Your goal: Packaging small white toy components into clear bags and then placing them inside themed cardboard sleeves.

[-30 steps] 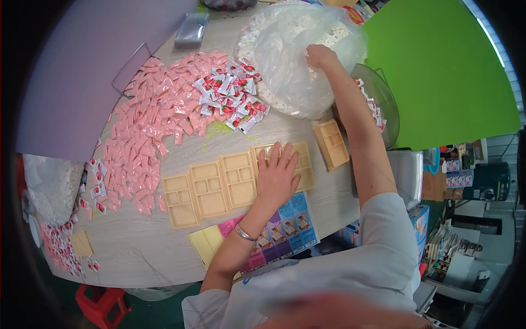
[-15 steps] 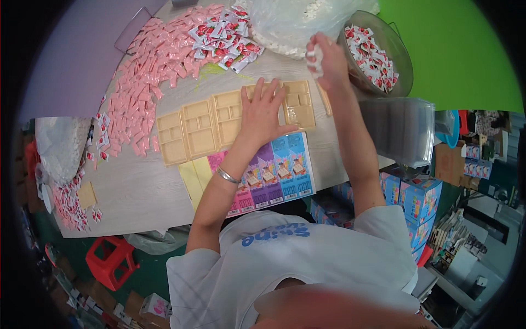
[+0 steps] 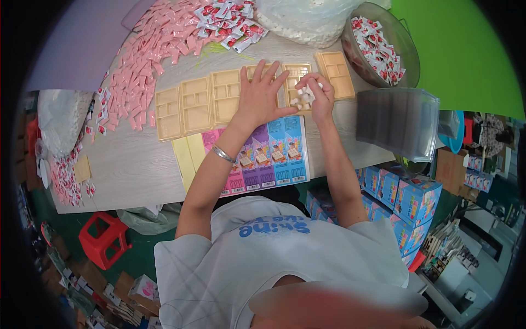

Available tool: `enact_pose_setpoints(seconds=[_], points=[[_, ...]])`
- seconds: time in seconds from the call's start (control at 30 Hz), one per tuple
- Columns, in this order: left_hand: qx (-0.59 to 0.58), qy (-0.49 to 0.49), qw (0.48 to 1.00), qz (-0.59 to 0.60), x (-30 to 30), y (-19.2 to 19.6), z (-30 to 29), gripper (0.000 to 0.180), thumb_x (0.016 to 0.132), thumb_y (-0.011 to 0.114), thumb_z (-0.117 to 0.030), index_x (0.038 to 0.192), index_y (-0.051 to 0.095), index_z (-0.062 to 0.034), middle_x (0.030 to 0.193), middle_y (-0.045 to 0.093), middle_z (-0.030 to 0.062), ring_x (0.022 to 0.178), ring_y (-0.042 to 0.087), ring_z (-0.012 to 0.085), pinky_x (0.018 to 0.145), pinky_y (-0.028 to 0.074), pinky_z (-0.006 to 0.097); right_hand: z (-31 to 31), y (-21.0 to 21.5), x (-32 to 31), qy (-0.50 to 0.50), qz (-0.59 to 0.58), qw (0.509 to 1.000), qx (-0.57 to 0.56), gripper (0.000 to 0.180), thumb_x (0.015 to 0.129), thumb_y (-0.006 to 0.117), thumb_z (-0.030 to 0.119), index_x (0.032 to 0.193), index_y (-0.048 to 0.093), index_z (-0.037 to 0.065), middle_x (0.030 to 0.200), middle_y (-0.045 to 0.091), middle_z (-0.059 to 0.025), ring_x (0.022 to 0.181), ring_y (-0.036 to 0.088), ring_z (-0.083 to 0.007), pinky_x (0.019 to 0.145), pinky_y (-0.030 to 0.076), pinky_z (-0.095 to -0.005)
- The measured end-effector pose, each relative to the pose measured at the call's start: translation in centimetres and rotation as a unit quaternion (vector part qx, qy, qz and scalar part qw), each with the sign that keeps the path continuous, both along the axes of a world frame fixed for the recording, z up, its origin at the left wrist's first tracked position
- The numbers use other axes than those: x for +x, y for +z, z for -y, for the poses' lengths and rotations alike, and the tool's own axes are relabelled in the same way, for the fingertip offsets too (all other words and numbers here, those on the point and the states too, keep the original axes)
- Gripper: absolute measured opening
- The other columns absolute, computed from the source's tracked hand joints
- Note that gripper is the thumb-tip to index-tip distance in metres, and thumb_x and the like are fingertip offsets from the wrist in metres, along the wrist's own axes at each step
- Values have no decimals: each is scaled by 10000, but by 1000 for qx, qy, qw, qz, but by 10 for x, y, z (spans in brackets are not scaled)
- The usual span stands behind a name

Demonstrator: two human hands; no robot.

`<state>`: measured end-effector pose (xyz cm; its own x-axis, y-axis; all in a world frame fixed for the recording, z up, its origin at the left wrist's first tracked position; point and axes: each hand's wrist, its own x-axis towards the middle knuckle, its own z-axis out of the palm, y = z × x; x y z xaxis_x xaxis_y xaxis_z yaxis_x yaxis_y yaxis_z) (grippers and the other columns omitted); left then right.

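Observation:
Cream plastic trays with small compartments (image 3: 226, 98) stand in a row across the table. My left hand (image 3: 259, 98) lies over one of them, fingers spread, partly covering it. Over the tray to its right (image 3: 297, 69), my right hand (image 3: 322, 97) has its fingers curled round small white marshmallow-like pieces (image 3: 312, 91). Several more white pieces (image 3: 301, 102) lie in that tray's near compartment, under the right fingers. Another such tray (image 3: 335, 74) sits a little apart, further right. Colourful printed cards (image 3: 266, 156) lie side by side below the row.
Pink packets (image 3: 159, 41) and strawberry-printed sachets (image 3: 234, 24) are heaped at the back left. A clear bag of white pieces (image 3: 307, 19) stands at the back, beside a sachet-filled bowl (image 3: 412, 55). Clear plastic containers (image 3: 397, 123) stand right; a red stool (image 3: 104, 239) is on the floor.
My right hand has come down from beside the bag to the tray, bringing white pieces; some now lie in the tray. My left hand stays spread on the trays. The view has shifted slightly.

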<state>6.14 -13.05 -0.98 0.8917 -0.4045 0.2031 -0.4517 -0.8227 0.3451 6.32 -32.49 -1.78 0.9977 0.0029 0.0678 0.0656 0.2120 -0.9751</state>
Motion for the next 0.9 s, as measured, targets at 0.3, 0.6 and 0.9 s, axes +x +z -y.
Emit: enact_pose_setpoints(seconds=[0.3,0.6,0.9], points=[[2,0,1000,1,0,-3,0,993,727,701,-786,1510,517,-203,1627,397,102,1524,292,386,1169,166,727,11,-1,-6,20,25,999,-35,173,1008,542,84,1042,673,-24,901,711,-75,873,664,-139,841,505,-272],[-35,-37,998,28,-17,2,10,811,822,743,-599,1474,546,-158,1579,458,71,1513,322,330,1195,192,679,2,-5,7,-148,10,988,-38,150,1037,601,116,1084,702,15,720,616,10,663,556,-39,569,420,-201],[-7,-25,999,21,-50,4,35,787,900,674,-554,1504,500,-82,1592,444,67,1524,316,300,1223,184,638,22,7,1,-124,-114,985,38,170,1045,625,167,1116,682,23,661,538,23,536,472,-48,462,362,-212]])
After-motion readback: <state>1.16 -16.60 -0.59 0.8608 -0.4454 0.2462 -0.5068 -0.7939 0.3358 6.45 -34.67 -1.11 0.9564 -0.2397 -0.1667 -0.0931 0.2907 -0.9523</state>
